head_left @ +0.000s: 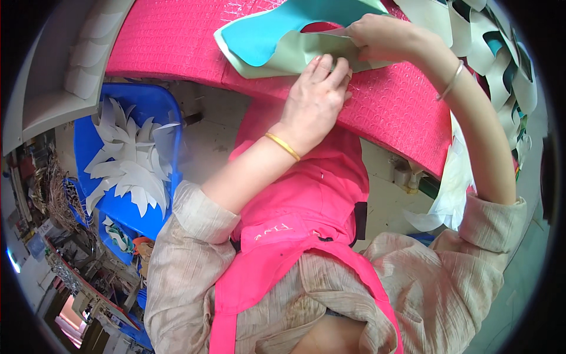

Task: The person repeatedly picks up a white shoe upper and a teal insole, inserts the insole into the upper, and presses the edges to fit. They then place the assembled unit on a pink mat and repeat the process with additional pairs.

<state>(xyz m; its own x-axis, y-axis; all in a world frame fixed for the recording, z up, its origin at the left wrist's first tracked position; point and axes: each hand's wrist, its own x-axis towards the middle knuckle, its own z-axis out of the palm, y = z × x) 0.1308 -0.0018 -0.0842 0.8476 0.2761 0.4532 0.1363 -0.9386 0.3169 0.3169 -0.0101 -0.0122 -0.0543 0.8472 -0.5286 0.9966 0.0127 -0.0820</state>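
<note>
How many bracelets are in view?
2: a yellow bracelet around the wrist of the left hand, and a silvery bracelet beyond the wrist of the right hand.

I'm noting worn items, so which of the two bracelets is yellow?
The one on the wrist of the left hand is the yellow bracelet; the silvery bracelet is on the right hand's wrist.

Pink bench [171, 41]: bare stretch left of the teal sheet [259, 35], reaching to the grey stand [47, 112], which walls off that side. Second free strip runs along the front edge, right of the left hand [316, 97], passing under the arched right forearm [480, 118]. Direct approach to the pale green sheet [289, 50] from the front blocked by the left hand; overlapping pale pieces [498, 76] crowd the far right.
</note>
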